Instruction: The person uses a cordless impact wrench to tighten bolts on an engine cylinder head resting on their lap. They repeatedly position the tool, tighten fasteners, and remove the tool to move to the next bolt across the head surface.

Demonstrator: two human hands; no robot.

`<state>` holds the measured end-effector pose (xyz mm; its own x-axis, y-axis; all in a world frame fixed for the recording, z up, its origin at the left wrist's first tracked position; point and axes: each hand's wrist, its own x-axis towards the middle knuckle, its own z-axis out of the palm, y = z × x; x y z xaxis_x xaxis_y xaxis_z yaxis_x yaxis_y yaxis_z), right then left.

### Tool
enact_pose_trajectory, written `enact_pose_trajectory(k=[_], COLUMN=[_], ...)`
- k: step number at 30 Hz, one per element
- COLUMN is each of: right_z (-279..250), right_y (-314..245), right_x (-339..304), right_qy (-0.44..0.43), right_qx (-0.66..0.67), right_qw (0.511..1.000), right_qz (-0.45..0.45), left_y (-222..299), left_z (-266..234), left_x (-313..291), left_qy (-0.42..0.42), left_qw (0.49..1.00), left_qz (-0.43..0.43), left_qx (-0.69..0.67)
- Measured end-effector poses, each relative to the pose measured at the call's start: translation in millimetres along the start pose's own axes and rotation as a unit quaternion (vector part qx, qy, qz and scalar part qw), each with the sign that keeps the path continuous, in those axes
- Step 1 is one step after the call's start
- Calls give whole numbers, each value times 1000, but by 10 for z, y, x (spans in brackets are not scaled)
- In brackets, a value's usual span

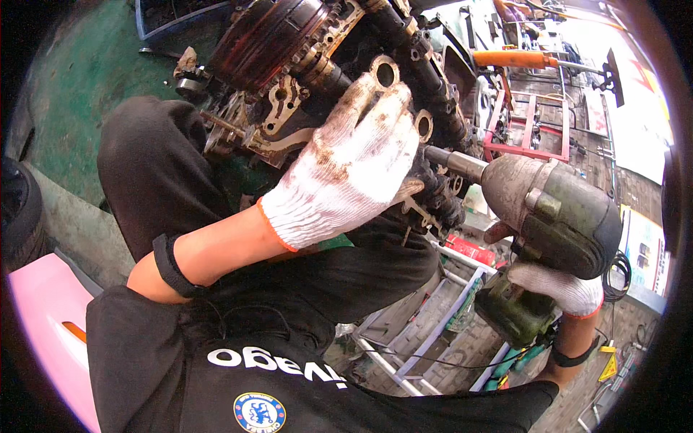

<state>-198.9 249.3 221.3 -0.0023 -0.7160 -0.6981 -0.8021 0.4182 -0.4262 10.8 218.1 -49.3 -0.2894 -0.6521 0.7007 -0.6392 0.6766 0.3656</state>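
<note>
My left hand [354,159], in a white knit glove with dark grease stains, is closed over the side of a greasy engine [317,76]. Its fingers curl by a metal ring-shaped eye [386,71], and the thumb points right; some fingertips are hidden. In my right hand [559,285], also gloved, is the grip of a worn green and grey impact wrench [567,213]. The wrench lies sideways with its long socket [462,164] pointing left against the engine's right side, just past my left hand. What the socket's end meets is hidden. A second eye [424,126] shows beside my left fingers.
My bent legs [155,166] flank the engine. Beyond it on the right stand a red metal frame [530,130] and an orange cylinder with a rod [512,59]. A light metal frame [426,332] lies below the wrench. A tyre [18,209] is at far left.
</note>
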Motion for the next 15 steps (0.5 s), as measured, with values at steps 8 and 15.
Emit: enact_pose_trajectory(k=[8,15], right_z=[424,1467], right_y=[634,1817], right_x=[-464,-525], right_qy=[98,71], right_qx=[34,28], right_qw=[986,975], right_qz=[-130,-208], left_y=[23,47], left_z=[-37,-20], left_x=[30,132], left_qy=[0,-54], left_qw=[999,998], left_qz=[-27,14], left_qx=[-42,-7])
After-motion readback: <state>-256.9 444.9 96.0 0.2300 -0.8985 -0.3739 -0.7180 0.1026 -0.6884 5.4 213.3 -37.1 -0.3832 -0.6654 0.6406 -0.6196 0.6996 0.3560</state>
